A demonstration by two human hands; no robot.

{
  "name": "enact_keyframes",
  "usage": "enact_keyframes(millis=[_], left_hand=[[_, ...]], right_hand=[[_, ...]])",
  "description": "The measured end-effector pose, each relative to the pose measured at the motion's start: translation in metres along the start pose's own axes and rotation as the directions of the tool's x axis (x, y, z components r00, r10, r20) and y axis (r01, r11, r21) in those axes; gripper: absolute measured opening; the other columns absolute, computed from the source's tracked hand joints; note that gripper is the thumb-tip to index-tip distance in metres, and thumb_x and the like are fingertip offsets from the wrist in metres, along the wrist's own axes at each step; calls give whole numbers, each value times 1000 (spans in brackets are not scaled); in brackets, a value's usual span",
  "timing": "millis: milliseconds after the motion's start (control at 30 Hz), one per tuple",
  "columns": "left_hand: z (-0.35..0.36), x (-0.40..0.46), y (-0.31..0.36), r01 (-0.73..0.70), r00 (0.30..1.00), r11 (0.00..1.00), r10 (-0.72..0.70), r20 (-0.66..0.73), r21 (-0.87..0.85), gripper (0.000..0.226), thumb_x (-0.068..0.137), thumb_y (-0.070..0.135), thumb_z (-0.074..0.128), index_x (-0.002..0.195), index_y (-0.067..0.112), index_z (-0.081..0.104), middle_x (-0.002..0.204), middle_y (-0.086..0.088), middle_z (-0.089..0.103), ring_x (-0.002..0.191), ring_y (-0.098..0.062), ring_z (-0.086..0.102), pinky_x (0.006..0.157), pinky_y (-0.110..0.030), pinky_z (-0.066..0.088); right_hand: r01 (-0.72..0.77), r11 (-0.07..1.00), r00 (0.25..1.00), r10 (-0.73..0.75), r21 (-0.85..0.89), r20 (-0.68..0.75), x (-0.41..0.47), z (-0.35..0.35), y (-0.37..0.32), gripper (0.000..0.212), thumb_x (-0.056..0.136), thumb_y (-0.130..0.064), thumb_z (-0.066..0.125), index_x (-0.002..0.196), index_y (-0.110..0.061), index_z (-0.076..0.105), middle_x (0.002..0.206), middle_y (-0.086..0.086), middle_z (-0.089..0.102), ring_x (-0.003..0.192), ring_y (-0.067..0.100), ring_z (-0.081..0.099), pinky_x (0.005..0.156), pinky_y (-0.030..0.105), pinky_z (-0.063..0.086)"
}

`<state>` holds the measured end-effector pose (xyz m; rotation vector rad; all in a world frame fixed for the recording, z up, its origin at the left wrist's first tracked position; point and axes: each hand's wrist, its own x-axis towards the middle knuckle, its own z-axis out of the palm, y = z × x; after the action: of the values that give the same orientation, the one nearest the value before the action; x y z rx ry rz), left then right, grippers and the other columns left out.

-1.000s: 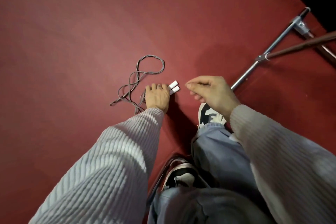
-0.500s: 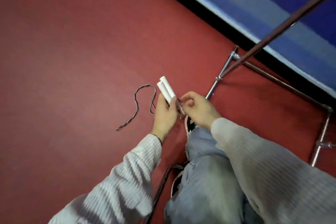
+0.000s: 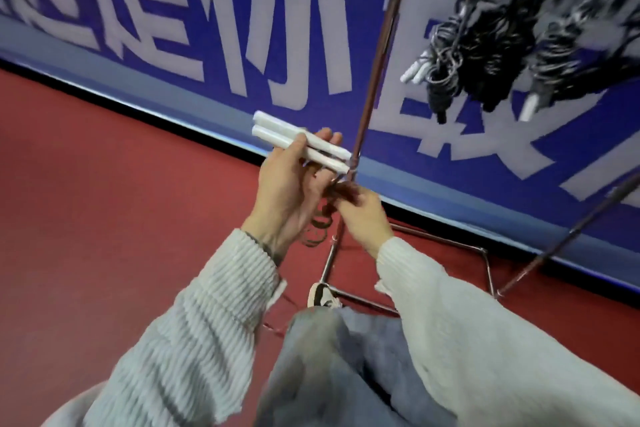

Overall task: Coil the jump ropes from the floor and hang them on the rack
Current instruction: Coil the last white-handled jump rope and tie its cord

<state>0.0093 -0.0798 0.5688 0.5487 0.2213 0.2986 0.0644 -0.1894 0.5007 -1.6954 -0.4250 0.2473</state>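
Observation:
My left hand (image 3: 287, 180) is raised in front of me and grips the two white handles (image 3: 298, 144) of a jump rope side by side. The rope's dark cord (image 3: 317, 225) hangs in loops below that hand. My right hand (image 3: 363, 218) pinches the cord just under the handles. The metal rack (image 3: 375, 69) stands right behind my hands, its upright pole rising to a top bar. Several coiled dark ropes (image 3: 485, 42) with white handles hang from that bar at the upper right.
The red floor (image 3: 121, 201) spreads to the left. A blue wall banner with large white characters (image 3: 242, 21) runs across the back. The rack's floor bars (image 3: 450, 246) and a slanted brace (image 3: 571, 232) lie to the right, near my shoe (image 3: 322, 295).
I have risen from the floor and my view has swung up to the wall and rack. The handles came up in my left hand, and the cord left the floor.

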Motion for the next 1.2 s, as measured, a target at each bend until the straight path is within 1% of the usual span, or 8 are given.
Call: enact_keyframes(millis=[133,233,400,600,800,967,1067,1200], left_hand=[[49,-19,9,-38,995,999,39,95,-7,24,110,13,42,126,-1,53,119,-20,68,104,-28,72,76,-41,64],[84,-37,3,-71,987,997,68,147,13,37,110,10,42,144,-4,42,112,-20,70,98,-28,74,74,-42,65],[124,-46,14,-104,977,992,115,181,-68,26,110,12,42,128,-5,51,112,-20,69,98,-30,73,75,-45,65],[130,-42,48,-287,955,955,291,54,-83,25,103,3,54,128,-2,53,111,-19,70,102,-29,74,87,-49,62],[116,-47,-36,-83,996,976,76,41,203,35,104,0,44,139,-2,46,130,-21,63,103,-24,69,70,-45,64],[120,-51,-83,57,989,989,-74,125,134,11,104,-1,46,104,4,56,106,-16,63,102,-25,69,76,-45,60],[121,-56,-105,106,978,964,-145,148,245,13,101,1,52,98,-5,63,99,-20,66,81,-24,74,71,-33,61],[111,-66,-131,92,969,943,-159,191,319,21,102,9,55,107,-3,71,111,-18,72,98,-23,66,82,-29,49]], right_hand=[[-48,981,997,34,186,74,-25,-31,-41,39,99,-17,55,68,-23,79,70,-1,69,67,11,62,67,23,52],[-90,961,980,38,260,198,-52,-44,-61,37,92,-41,55,75,-19,80,83,3,73,84,21,65,78,34,48],[-91,995,949,77,35,306,-80,-83,-64,17,82,-12,74,90,-11,59,84,19,69,65,26,64,63,32,52],[-127,988,989,119,-93,-85,-108,-149,-28,28,107,-22,49,97,-10,73,49,1,52,42,8,39,51,23,33],[-132,991,991,132,-5,-19,-119,-153,-39,11,88,-5,75,91,-15,70,68,-4,67,62,6,62,63,16,48],[-84,825,967,203,559,-154,-126,-150,-42,11,96,-6,64,106,-10,65,70,7,61,56,16,57,59,28,46],[-76,775,972,198,627,-128,-127,-147,-48,37,89,-37,72,124,-26,64,69,1,55,43,9,35,41,23,29],[-118,804,943,274,582,-187,-124,-157,-53,42,89,-56,68,107,-19,62,67,-1,49,43,7,27,38,21,23]])
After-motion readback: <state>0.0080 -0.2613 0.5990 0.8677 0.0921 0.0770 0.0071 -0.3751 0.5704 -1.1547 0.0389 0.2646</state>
